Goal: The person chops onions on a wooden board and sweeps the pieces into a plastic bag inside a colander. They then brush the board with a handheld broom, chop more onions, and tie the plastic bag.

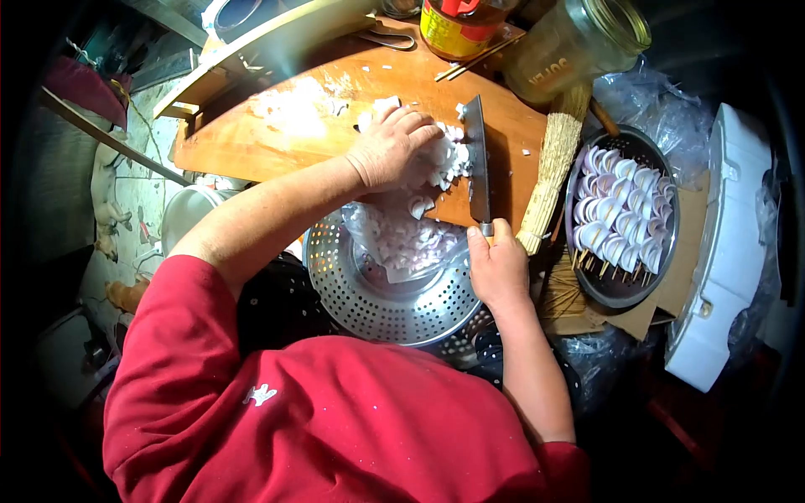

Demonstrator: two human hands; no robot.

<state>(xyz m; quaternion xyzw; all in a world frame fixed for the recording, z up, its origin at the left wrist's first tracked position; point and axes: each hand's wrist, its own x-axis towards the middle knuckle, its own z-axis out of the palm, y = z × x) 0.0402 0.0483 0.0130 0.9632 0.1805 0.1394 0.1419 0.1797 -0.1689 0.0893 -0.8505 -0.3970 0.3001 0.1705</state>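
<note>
My left hand [396, 147] rests over a heap of chopped onion [451, 159], pale with purplish edges, on the wooden board [260, 138]. Its fingers are bent around the pieces, and the palm side is hidden. In my right hand [498, 264] is the handle of a cleaver [478, 159], its dark blade standing on edge just right of the heap. Below the board's near edge, a clear plastic bag [411, 243] of chopped pieces sits in a perforated metal colander [394, 323]. A few pieces lie at the board's edge above the bag.
To the right, a dark basin [625, 289] holds skewered purple-edged slices. A straw brush [553, 159] leans along the board's right side. At the back stand a large glass jar [570, 50] and a yellow-labelled container [457, 29]. A white foam box piece [721, 251] is far right.
</note>
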